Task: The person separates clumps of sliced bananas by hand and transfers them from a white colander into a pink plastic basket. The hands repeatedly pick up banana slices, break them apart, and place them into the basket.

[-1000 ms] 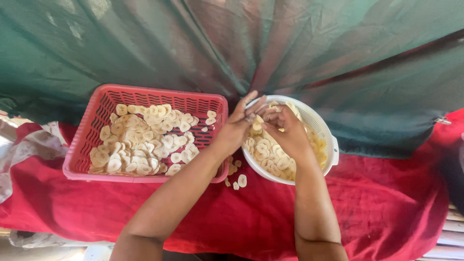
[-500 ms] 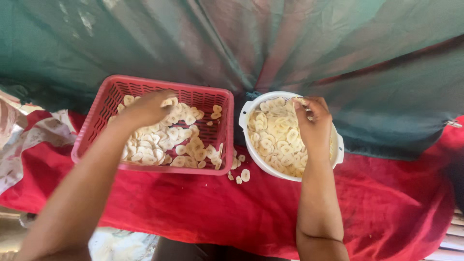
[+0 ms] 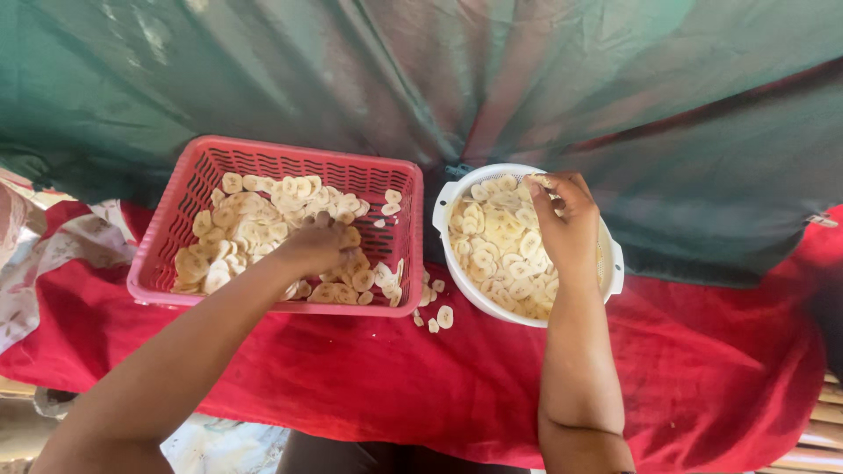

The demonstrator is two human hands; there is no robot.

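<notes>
Green tarpaulin [image 3: 527, 96] hangs as the backdrop behind a counter draped in red cloth [image 3: 702, 377]. On the cloth stand, just beside each other, a red plastic basket [image 3: 189, 189] at left and a white round colander [image 3: 615, 263] at right, both holding pale banana slices [image 3: 263, 219]. A few loose slices [image 3: 439, 316] lie on the cloth between and in front of the two containers. Left hand [image 3: 320, 246]: inside the basket, palm down on the heap of slices, fingers curled loosely; whether it grips any slices cannot be told, since the fingertips are hidden. Right hand [image 3: 566, 219]: over the colander's far right side, fingers bent and pinched together at the tips, apparently on a single slice [image 3: 537, 183] near the rim. Both forearms reach in from the lower edge of the view. A patterned pale cloth [image 3: 61, 254] lies at the far left, beside the basket
</notes>
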